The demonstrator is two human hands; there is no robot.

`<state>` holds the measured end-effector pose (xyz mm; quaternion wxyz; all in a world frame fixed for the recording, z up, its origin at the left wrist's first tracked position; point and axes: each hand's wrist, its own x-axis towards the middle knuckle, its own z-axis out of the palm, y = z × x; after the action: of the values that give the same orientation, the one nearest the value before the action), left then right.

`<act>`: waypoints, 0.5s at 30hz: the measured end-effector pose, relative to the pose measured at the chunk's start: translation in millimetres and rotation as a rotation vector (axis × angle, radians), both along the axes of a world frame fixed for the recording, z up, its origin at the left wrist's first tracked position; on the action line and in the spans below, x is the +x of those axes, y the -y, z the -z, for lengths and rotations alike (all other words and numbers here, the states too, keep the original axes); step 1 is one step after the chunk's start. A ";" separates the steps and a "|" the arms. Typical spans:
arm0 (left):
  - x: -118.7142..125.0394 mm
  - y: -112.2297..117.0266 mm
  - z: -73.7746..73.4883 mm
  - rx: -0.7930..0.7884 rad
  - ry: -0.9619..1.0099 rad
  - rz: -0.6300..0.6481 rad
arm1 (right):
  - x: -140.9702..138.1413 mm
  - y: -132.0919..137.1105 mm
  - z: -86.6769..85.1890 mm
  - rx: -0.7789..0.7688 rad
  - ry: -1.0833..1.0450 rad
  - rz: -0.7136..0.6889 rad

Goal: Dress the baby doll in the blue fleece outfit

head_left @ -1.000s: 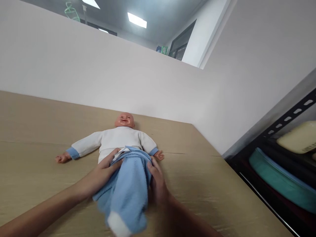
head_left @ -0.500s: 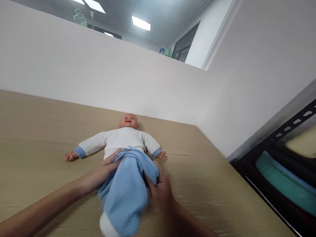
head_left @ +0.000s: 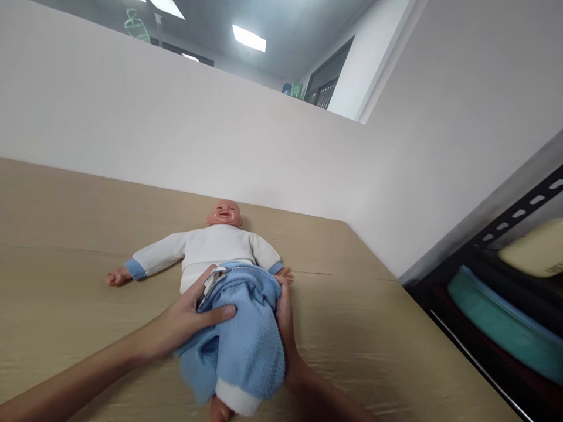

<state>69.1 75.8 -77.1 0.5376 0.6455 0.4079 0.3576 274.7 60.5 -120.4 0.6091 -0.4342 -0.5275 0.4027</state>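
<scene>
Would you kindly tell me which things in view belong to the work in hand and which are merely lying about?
In use:
doll, on its back
blue trousers
left hand, holding the trousers
right hand, at their side
table, under the doll

Seemingly just about:
rack
teal item
cream item

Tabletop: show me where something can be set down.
The tabletop is bare at left, bordered by the wall and the doll, and at right, between doll and black rack. The middle is crowded: the left hand grips the blue pants on the doll, and the right hand touches their side.
</scene>
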 end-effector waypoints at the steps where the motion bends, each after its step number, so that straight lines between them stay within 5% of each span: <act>1: 1.3 0.0 -0.4 -0.017 0.006 -0.017 | 2.1 3.6 -1.3 -0.015 -0.022 -0.005; 4: 1.4 -0.7 -2.5 -0.055 0.011 -0.092 | 9.4 10.3 -3.6 -0.023 -0.058 -0.061; 9: -1.8 -3.2 -6.9 -0.085 0.067 -0.127 | 17.7 11.9 5.6 0.078 -0.135 -0.397; 15: -6.4 -8.5 0.8 -0.110 0.113 -0.085 | 18.6 12.3 -3.5 0.046 0.019 -0.336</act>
<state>62.7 84.3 -77.8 0.5788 0.5758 0.4232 0.3929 293.3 48.2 -116.9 0.5380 -0.3297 -0.6074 0.4827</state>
